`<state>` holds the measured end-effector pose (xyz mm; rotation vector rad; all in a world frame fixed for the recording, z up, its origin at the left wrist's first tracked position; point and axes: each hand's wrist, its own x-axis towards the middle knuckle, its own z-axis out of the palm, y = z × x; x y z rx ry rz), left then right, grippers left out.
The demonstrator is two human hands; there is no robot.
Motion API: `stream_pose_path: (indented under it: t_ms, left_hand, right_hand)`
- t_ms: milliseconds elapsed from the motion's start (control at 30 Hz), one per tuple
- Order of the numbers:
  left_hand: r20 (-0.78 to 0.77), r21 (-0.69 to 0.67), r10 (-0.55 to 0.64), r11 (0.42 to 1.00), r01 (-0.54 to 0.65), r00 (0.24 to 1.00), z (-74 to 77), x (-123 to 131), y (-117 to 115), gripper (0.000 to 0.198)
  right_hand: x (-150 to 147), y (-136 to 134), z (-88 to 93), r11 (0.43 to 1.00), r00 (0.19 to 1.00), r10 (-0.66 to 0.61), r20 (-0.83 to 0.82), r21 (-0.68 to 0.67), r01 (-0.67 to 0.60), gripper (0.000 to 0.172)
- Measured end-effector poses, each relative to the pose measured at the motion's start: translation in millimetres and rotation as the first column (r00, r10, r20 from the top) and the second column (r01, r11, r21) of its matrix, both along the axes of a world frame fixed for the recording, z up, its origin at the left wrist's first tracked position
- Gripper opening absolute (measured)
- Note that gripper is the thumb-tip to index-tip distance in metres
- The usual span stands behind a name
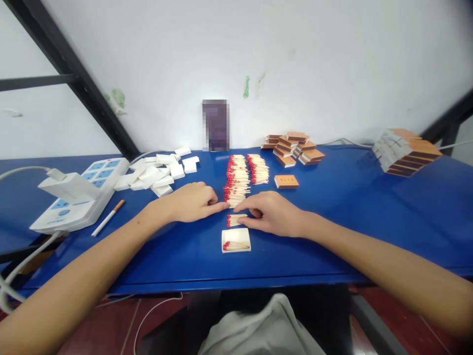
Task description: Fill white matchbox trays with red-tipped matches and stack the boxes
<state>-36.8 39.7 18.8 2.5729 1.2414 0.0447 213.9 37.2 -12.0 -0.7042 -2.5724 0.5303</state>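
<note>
My left hand (192,203) lies low over the desk, index finger stretched out to the near end of a long pile of red-headed matches (238,180). From the other side comes my right hand (271,213), thumb and index finger apart. Its index tip is by the pile's near end, and its thumb touches a small row of matches (233,220) just in front. Closer to me sits a white matchbox tray (235,233), with several matches along its near side. A second, shorter pile of matches (258,169) lies right of the long one.
White trays (151,172) are heaped at left, near a power strip (77,207) and a cigarette-like stick (108,218). One orange matchbox cover (286,182) lies right of the matches. More covers (291,148) are piled behind, and a stacked block (406,152) stands far right.
</note>
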Motion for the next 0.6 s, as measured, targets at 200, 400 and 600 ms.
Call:
stream_pose_path:
  t_ms: [200,400,600]
  left_hand:
    - [-0.021,0.0,0.007,1.0,-0.007,1.0,1.0,0.9,-0.5,0.057]
    - [0.018,-0.002,0.002,1.0,-0.002,1.0,1.5,1.8,-0.2,0.056]
    - [-0.028,0.009,0.001,1.0,-0.001,1.0,2.5,2.6,-0.4,0.058]
  right_hand:
    - [-0.8,-0.4,1.4,0.997,1.0,-0.019,-0.017,-0.075,0.017,0.023]
    - [-2.8,0.7,-0.5,0.999,1.0,-0.012,-0.021,-0.034,0.011,0.021]
    - [-2.9,-0.3,1.3,0.999,1.0,-0.013,-0.014,-0.048,0.013,0.02]
